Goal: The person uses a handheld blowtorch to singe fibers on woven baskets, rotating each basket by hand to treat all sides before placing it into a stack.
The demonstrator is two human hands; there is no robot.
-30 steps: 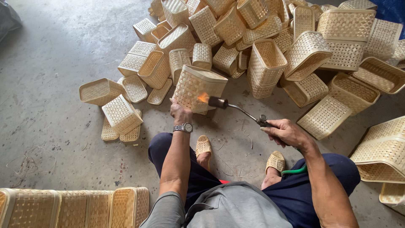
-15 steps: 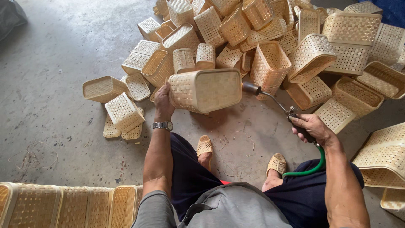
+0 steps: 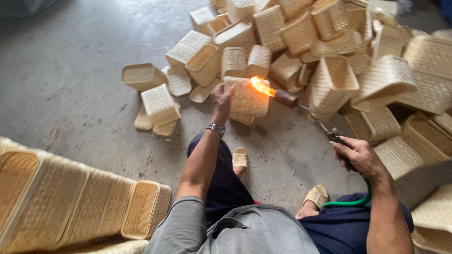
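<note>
We note the left hand [image 3: 221, 98] gripping a woven basket [image 3: 247, 99] by its edge, held off the concrete floor [image 3: 70, 94] in front of the basket pile [image 3: 329, 51]. The right hand [image 3: 360, 155] is clasped around a gas torch [image 3: 313, 115]; its flame [image 3: 261, 86] touches the basket's top.

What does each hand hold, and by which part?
Left hand holds a woven basket by its left edge; right hand grips the gas torch by its handle.
</note>
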